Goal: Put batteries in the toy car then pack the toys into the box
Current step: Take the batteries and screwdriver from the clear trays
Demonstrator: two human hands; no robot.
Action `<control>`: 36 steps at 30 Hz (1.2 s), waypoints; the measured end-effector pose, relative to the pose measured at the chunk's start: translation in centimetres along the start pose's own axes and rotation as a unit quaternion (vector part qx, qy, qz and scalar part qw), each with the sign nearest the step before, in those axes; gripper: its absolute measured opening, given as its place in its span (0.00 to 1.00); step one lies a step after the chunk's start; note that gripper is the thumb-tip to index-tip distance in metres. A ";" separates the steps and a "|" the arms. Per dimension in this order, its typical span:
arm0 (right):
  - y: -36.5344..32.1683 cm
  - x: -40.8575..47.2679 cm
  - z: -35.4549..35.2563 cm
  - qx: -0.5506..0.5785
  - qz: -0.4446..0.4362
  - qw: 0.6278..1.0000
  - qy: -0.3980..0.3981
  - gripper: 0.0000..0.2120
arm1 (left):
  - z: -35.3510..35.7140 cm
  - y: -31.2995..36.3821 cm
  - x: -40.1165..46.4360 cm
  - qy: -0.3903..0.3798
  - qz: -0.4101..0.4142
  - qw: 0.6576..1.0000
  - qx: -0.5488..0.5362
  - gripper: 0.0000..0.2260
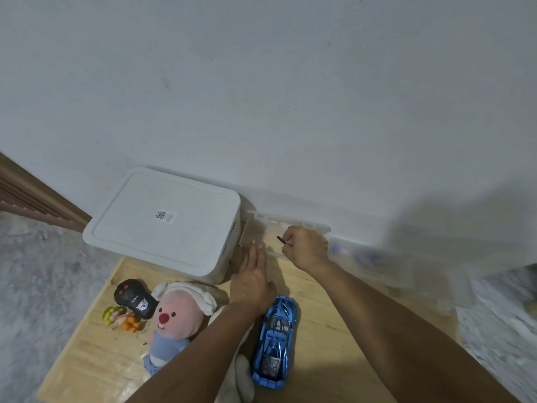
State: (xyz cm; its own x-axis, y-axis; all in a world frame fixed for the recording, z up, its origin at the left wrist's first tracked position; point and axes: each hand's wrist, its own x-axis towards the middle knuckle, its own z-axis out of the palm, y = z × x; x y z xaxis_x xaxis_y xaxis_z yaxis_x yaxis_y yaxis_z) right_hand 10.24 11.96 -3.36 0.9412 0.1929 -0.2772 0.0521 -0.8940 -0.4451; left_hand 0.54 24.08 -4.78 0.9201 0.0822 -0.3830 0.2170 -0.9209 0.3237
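A view from above onto a light wooden surface (319,338) set against a white wall (261,82).

At the back left of the surface stands a white box (162,225) with its lid on; a small label with a printed code sits on the lid. Just right of the box, against the wall, lies a clear plastic case (270,228), open, its hinged edge along the wall. Further right along the wall lies a second clear case (372,260), blurred, with bluish shapes showing inside.

Two bare forearms reach in from the bottom of the view. The left hand (251,274) is flat, fingers straight and together, fingertips at the near edge of the open case beside the box's corner. The right hand (305,251) is curled over the open case, pinching a small dark, thin object (282,240) between thumb and fingers; what the object is cannot be told.

The toys lie on the near part of the surface. A shiny blue toy car (276,341) sits between the two forearms, lengthwise, near the middle. To its left lies a plush (174,318) with a pink face, red nose and blue body, partly under the left forearm. Left of the plush is a black remote (135,298) with red buttons, and beside that a small yellow and orange figure (122,318).

Grey floor (43,271) shows on both sides of the surface.
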 end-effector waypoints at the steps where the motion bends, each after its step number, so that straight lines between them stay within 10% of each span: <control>1: 0.1 -0.6 0.0 0.029 -0.006 1.000 0.006 0.10 | 0.0 0.1 -0.1 -0.003 -0.002 1.000 0.002 0.40; 15: 4.3 -7.2 2.5 0.035 0.018 0.999 0.016 0.12 | -1.0 0.4 0.0 -0.022 -0.019 0.999 0.023 0.39; 27: 5.2 -7.8 3.3 0.002 0.039 0.999 0.014 0.10 | -2.1 1.5 -1.4 0.038 -0.019 0.999 0.019 0.17; 36: 9.0 -10.1 1.0 0.294 0.257 0.911 0.131 0.08 | -0.8 5.4 -1.7 -0.004 0.027 0.999 -0.034 0.16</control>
State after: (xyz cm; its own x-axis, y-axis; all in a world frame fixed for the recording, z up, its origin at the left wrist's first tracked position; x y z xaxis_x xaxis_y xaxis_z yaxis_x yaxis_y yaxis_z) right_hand 0.82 2.37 -5.41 0.8420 -0.3631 -0.3991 -0.5337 -0.4526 -0.7144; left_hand 0.36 19.27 -1.72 0.9285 0.0291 -0.3701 0.1883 -0.8962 0.4018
